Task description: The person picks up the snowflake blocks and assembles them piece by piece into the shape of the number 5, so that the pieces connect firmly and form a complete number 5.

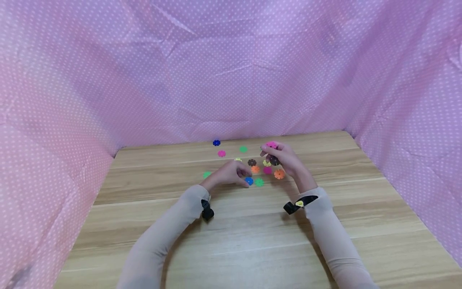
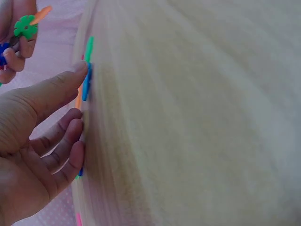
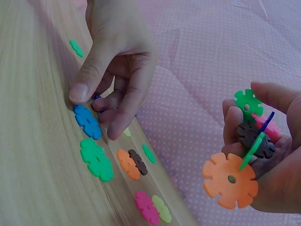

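My right hand (image 1: 286, 158) is raised over the table's far part and pinches several joined plastic flower discs. In the right wrist view these are an orange disc (image 3: 230, 181), a brown disc (image 3: 255, 140), green ones, a pink one and a dark blue one, slotted into each other. Close over the table, my left hand (image 1: 229, 173) has its thumb tip right at the edge of a flat-lying blue flower disc (image 3: 87, 122). Its bent index finger reaches past the disc's other side, with a gap between finger and thumb. A green disc (image 3: 97, 160) lies beside the blue one.
Loose flower discs lie around the hands: a brown one (image 1: 252, 162), orange ones, a magenta one (image 1: 267, 170), yellow ones. Farther back are a dark blue disc (image 1: 216, 143), a pink disc (image 1: 221, 153) and a green disc (image 1: 243, 149). Pink dotted cloth (image 1: 231, 80) surrounds the wooden table (image 1: 231, 241).
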Motion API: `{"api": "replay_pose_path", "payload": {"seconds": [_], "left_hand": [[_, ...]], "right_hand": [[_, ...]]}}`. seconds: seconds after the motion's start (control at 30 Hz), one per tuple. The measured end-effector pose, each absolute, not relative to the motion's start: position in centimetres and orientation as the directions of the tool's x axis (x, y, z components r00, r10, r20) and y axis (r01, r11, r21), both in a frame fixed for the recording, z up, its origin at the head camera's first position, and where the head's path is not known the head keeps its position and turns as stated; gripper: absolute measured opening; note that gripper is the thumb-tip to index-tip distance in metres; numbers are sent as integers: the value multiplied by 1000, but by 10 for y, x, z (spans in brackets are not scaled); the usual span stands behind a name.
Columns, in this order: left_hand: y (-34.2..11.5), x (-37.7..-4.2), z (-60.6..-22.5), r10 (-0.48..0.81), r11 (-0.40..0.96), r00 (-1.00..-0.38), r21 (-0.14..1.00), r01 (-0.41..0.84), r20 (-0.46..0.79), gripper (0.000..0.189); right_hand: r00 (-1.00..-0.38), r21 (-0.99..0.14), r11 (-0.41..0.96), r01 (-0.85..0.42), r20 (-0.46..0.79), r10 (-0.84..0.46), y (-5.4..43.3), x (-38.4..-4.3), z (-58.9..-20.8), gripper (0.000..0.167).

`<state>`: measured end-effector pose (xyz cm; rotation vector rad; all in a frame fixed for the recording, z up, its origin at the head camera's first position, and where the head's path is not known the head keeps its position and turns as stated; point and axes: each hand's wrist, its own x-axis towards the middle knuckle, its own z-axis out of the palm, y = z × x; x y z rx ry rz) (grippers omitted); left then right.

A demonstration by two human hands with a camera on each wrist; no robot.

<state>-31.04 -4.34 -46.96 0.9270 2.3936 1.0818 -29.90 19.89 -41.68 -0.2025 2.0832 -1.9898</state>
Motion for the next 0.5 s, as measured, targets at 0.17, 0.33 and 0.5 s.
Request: {"api": "replay_pose_path", "payload": {"seconds": [0.17, 0.33, 0.5], "left_hand": [[-41, -308, -470, 674, 529, -737, 733, 428, -56, 33], [-40, -307, -471, 662, 545, -747, 722, 427, -57, 26], [-39, -307, -471, 653, 552, -754, 724, 414, -67, 21]], "right_hand": [[-958, -995, 68, 69, -85, -275, 199, -300, -418, 41], [-959, -996, 67, 67, -82, -272, 199, -300, -418, 33], [-957, -996, 61, 65, -80, -278, 200, -299, -417, 27]]}}
